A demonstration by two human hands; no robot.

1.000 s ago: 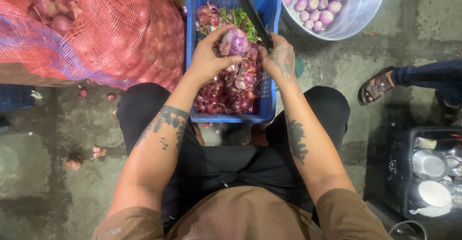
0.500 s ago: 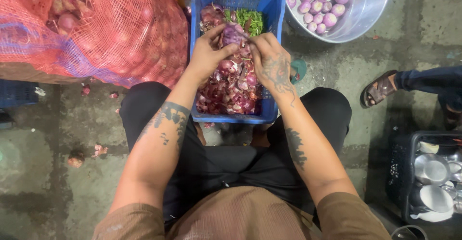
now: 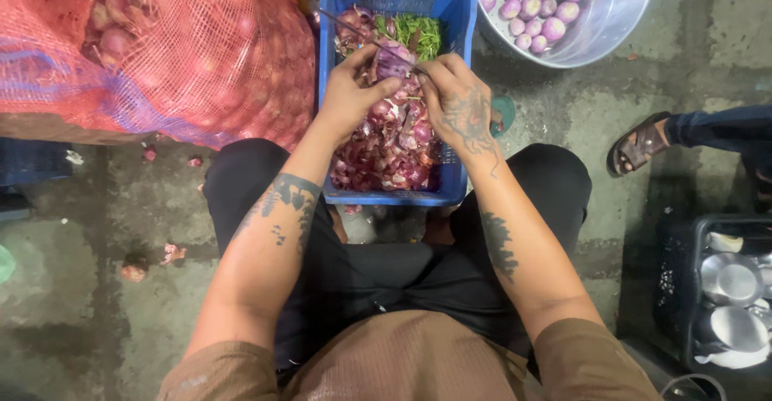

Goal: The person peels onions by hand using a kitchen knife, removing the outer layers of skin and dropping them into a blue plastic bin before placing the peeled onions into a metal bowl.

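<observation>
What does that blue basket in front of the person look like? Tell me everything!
The blue basket is a rectangular plastic crate with slotted walls, standing upright on the grey concrete floor between the person's knees. It is heaped with purple-red onion skins, with some green leaves at its far end. Both hands work just above it, and a red mesh sack stands beside it.

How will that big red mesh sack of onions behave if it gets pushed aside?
The sack bulges full of onions, so it is probably heavy and would drag rather than slide on the rough floor. The mesh looks soft, so it would likely sag and shift shape. Loose skins nearby suggest bits may shed.
</observation>
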